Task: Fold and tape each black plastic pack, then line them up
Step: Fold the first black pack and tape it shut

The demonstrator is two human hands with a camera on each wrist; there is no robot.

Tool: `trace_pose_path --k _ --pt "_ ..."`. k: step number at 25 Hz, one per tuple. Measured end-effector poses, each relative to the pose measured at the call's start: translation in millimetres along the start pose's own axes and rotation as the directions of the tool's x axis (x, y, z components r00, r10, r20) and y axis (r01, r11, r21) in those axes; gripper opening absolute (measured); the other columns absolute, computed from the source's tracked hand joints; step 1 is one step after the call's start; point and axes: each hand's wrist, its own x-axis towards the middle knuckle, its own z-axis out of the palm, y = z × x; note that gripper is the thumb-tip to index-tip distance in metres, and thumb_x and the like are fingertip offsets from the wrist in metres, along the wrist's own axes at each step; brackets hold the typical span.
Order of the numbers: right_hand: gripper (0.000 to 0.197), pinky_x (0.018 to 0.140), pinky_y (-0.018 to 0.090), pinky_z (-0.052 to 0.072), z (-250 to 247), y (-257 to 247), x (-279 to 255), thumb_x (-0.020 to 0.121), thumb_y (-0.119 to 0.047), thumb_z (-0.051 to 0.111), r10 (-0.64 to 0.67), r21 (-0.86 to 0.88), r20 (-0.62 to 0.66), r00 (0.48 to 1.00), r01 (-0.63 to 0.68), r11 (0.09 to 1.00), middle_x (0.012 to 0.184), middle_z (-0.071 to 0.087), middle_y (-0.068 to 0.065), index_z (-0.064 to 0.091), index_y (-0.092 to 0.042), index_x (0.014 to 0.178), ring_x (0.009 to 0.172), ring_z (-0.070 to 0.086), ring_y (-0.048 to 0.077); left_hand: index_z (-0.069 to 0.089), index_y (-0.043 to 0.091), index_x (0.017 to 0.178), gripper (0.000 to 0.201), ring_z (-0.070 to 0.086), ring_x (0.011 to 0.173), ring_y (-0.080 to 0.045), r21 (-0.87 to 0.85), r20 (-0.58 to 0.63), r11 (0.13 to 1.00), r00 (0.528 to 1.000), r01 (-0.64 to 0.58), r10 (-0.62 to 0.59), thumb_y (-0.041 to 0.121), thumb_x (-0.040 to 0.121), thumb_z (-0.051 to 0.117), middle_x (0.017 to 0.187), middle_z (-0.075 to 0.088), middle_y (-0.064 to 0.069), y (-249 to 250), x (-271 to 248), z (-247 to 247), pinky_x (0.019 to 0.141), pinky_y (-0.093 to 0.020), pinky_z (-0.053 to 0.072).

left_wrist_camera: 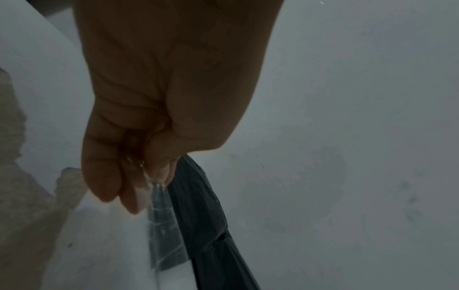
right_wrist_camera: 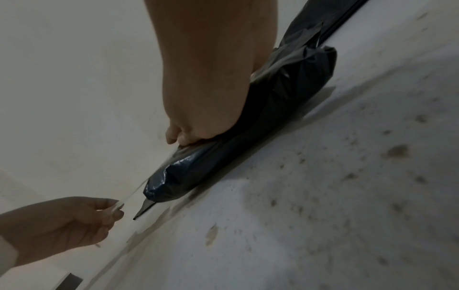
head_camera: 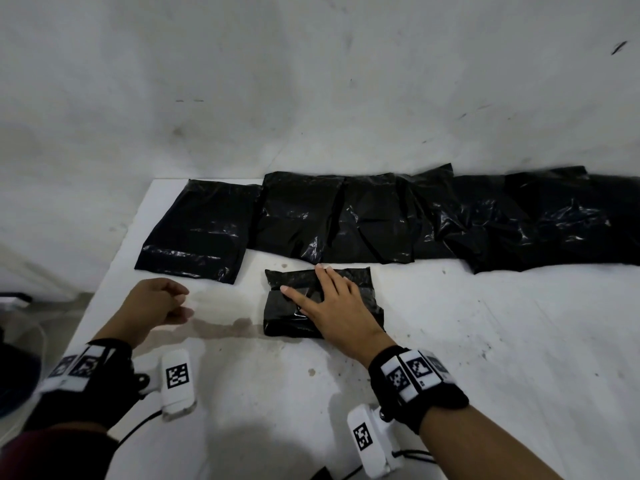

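Note:
A folded black plastic pack (head_camera: 287,317) lies on the white table (head_camera: 450,341), in front of the back row. My right hand (head_camera: 325,296) presses flat on top of it with straight fingers, also seen in the right wrist view, where the pack (right_wrist_camera: 261,125) bulges under the palm. To the left of the pack, my left hand (head_camera: 181,303) pinches the end of a strip of clear tape (left_wrist_camera: 164,221) between thumb and fingertips. The tape (right_wrist_camera: 134,194) stretches from that hand to the pack's left end. Most of the pack's top is hidden under my right hand.
A row of black plastic packs (head_camera: 346,220) lies along the table's back, against the white wall; the leftmost one (head_camera: 197,233) lies flat and slightly apart. The table's left edge (head_camera: 114,268) is close to my left hand. A brown stain (head_camera: 221,327) marks the table.

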Motion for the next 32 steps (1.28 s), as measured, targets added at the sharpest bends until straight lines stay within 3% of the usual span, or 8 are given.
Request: trace_pose_path --k 5,10,14,18,22,27,29,32 --pt "0.051 0.084 0.047 0.051 -10 -1 6 0.092 -0.042 0.016 0.027 0.008 0.167 0.986 -0.029 1.000 0.130 0.053 0.023 0.039 -0.045 0.137 0.117 0.053 0.037 0.055 -0.004 0.078 0.020 0.057 0.033 -0.011 0.139 -0.063 0.990 0.998 0.005 0.004 -0.012 0.090 0.042 0.066 0.056 -0.020 2 10 4 0.035 -0.018 0.047" --pt "0.047 0.104 0.050 0.028 -24 2 10 0.099 -0.043 0.014 -0.019 0.003 0.300 0.954 0.018 1.000 0.151 0.016 0.022 0.007 -0.048 0.145 0.136 0.020 0.038 0.061 -0.005 0.074 0.021 0.054 0.050 -0.029 0.343 -0.092 0.939 0.996 0.017 0.016 -0.010 0.087 0.045 0.064 0.057 -0.013 -3 15 9 0.034 -0.018 0.045" --pt "0.049 0.101 0.050 0.028 -33 1 22 0.100 -0.043 0.023 -0.020 -0.057 0.389 0.921 0.045 0.997 0.146 0.017 0.021 0.004 -0.047 0.145 0.129 0.022 0.038 0.065 0.003 0.065 0.022 0.064 0.058 -0.031 0.469 -0.099 0.882 0.995 0.054 -0.008 0.000 0.084 0.053 0.068 0.067 -0.018 -9 22 7 0.067 -0.040 0.056" --pt "0.050 0.101 0.057 0.025 -36 -2 32 0.100 -0.043 0.024 0.007 -0.132 0.484 0.875 0.064 0.989 0.147 0.015 0.020 0.002 -0.049 0.145 0.131 0.019 0.040 0.067 0.006 0.068 0.020 0.066 0.064 -0.033 0.431 -0.114 0.901 0.993 0.043 0.007 0.003 0.084 0.055 0.070 0.066 -0.015 -8 26 5 0.074 -0.043 0.056" --pt "0.049 0.106 0.065 0.013 -30 5 26 0.100 -0.045 0.021 -0.003 0.021 0.483 0.876 -0.008 1.000 0.151 0.007 0.015 0.000 -0.052 0.143 0.136 0.009 0.037 0.066 0.004 0.070 0.020 0.064 0.066 -0.035 0.381 -0.092 0.924 0.996 0.023 0.013 -0.001 0.085 0.054 0.068 0.065 -0.014 -12 28 3 0.072 -0.043 0.055" --pt "0.064 0.112 0.058 0.002 -15 10 14 0.088 -0.059 0.005 0.053 0.236 0.387 0.921 -0.154 0.959 0.150 0.012 0.007 0.000 -0.040 0.148 0.138 0.009 0.029 0.066 0.000 0.069 0.023 0.061 0.073 -0.039 0.368 -0.103 0.930 0.994 0.007 0.033 -0.012 0.077 0.047 0.065 0.062 -0.015 -18 25 9 0.076 -0.043 0.051" --pt "0.077 0.113 0.056 0.002 -11 9 11 0.078 -0.063 -0.001 0.076 0.283 0.335 0.939 -0.177 0.943 0.150 0.015 0.005 0.007 -0.035 0.149 0.138 0.011 0.028 0.066 0.004 0.067 0.023 0.061 0.080 -0.038 0.421 -0.124 0.907 0.990 -0.004 0.062 -0.008 0.077 0.048 0.073 0.065 -0.017 -18 20 11 0.080 -0.042 0.051" --pt "0.079 0.113 0.056 -0.002 -7 9 10 0.076 -0.067 -0.003 0.089 0.254 0.337 0.937 -0.181 0.950 0.156 0.006 0.004 0.005 -0.038 0.149 0.144 -0.002 0.029 0.061 -0.005 0.078 0.011 0.056 0.090 -0.043 0.537 -0.242 0.842 0.949 -0.041 0.201 -0.002 0.082 0.051 0.093 0.063 -0.030 -13 6 18 0.078 -0.040 0.041"
